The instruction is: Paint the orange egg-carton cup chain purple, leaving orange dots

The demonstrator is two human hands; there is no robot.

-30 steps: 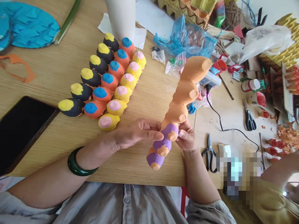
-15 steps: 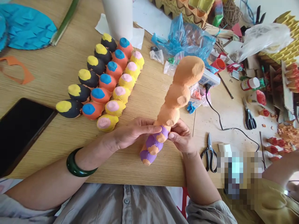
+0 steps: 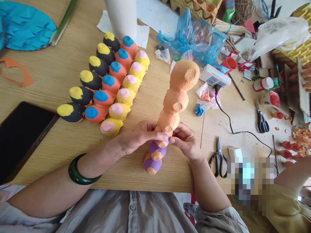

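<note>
Both hands hold a knobbly egg-carton strip [image 3: 177, 97], tilted with its far end raised. Its upper cups are plain light orange; the lower ones are purple with orange tips and coated in what looks like soft clay. My left hand [image 3: 143, 136] is closed on its left side, thumb pressed near the line where purple starts. Opposite it, my right hand [image 3: 186, 140] pinches the other side; its fingers are partly hidden behind the strip. To the left lie similar strips: a black one with yellow tips [image 3: 81, 95], an orange one with blue tips [image 3: 104, 97] and a yellow one with pink tips [image 3: 125, 95].
A dark phone or tablet [image 3: 26, 136] lies at the left. Right of my hands are scissors [image 3: 219, 158], a power strip [image 3: 213, 77] with a black cord and a blue plastic bag [image 3: 194, 38]. A white cylinder [image 3: 122, 19] stands behind. Another person's arm [image 3: 293, 176] shows at lower right.
The strip's raised end has swung left and more toward upright, and its tips have turned somewhat. Both hands keep their grip, with my right hand shifted slightly left.
</note>
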